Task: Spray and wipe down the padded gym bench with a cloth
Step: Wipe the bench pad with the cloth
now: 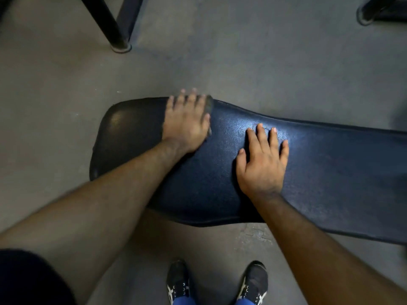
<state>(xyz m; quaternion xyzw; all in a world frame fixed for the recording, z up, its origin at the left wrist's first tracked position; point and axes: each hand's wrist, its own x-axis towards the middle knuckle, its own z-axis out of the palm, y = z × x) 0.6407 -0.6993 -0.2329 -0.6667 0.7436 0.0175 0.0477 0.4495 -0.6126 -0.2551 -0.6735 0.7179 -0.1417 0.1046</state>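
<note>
Grey gym floor surrounds the bench (220, 183), whose long axis runs left to right before us. Our left hand (187, 124) presses a cloth (209, 105) flat near its left end; our right hand (262, 159) rests open, empty, nearer the unwiped stretch rightward.

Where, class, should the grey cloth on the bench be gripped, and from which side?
Grip the cloth at its exposed edge beside the left hand, coming from the right along the bench. The rest lies flat under that palm, so probably only this fringe is free.
</note>
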